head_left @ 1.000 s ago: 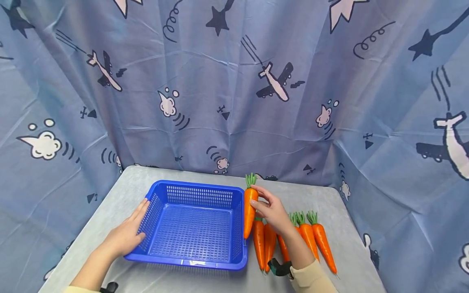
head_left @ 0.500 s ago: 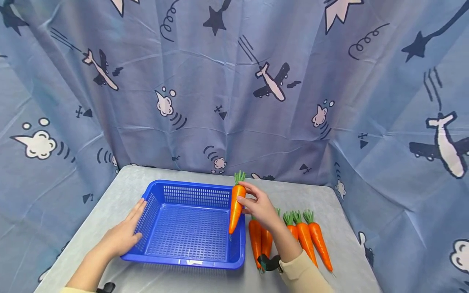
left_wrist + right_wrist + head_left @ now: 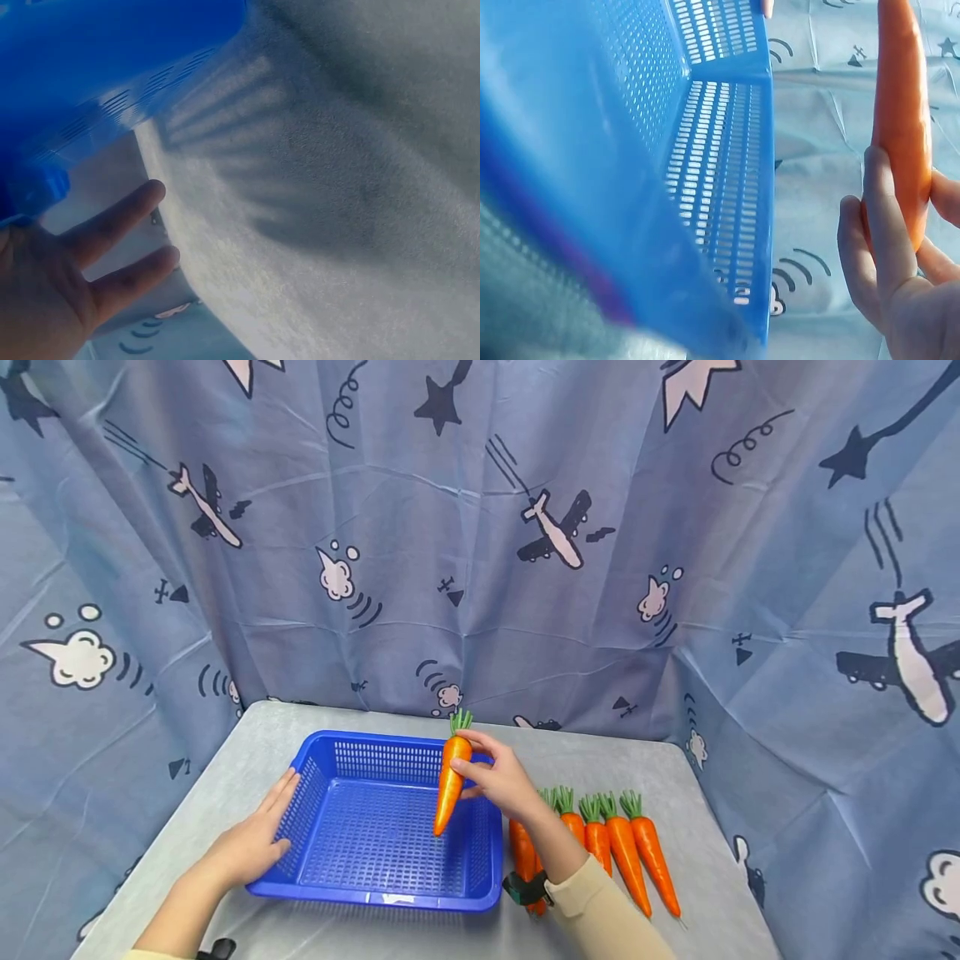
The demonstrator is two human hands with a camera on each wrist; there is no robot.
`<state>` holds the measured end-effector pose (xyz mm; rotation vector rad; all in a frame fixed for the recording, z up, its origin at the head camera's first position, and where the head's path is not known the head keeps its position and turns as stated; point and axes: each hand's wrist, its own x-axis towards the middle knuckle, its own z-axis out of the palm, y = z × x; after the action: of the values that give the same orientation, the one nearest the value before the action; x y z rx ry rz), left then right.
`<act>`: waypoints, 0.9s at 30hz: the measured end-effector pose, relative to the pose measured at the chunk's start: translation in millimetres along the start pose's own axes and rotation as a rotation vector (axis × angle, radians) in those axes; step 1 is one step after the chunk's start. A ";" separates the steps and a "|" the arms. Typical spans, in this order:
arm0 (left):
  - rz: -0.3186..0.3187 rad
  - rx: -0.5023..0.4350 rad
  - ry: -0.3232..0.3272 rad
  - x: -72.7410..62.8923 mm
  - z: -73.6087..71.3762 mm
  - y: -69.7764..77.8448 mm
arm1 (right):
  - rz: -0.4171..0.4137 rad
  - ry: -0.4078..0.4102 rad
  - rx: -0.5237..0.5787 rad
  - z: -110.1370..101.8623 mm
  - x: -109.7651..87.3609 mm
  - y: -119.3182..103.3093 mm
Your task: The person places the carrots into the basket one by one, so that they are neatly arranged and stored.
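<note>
Grey table [image 3: 592,760]: left hand [image 3: 251,845], fingers straight, braces basket [image 3: 367,835]; right hand [image 3: 501,778] pinches carrot [image 3: 450,783] overhead, best lowered gently.

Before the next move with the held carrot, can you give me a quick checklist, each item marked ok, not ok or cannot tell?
1. Right hand grips the held carrot: ok, thumb and fingers around it near the leafy end.
2. Held carrot is over the basket: ok, above its right part in the head view.
3. Held carrot lies flat: not ok, it is tilted with its tip down.
4. Left hand is beside the basket's left wall: ok; whether it presses firmly, cannot tell.
5. Other carrots are fully visible for a count: not ok, the right forearm covers part of the row.
</note>
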<state>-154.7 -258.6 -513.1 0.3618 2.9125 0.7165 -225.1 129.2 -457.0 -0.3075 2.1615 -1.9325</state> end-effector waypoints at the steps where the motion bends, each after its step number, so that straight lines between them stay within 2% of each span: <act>1: 0.000 -0.003 -0.003 -0.2 0.0 -0.8 | -0.002 -0.006 0.003 2.3 1.0 -0.7; 12: 0.021 -0.015 0.013 4.0 0.1 0.6 | -0.020 -0.046 0.010 17.2 9.7 -5.7; 27: 0.015 -0.040 0.018 -0.3 -0.7 -2.7 | -0.024 -0.080 0.000 48.4 30.3 -7.1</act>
<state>-155.0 -261.3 -513.8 0.3753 2.9104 0.7827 -239.3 73.5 -455.9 -0.4055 2.1168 -1.8997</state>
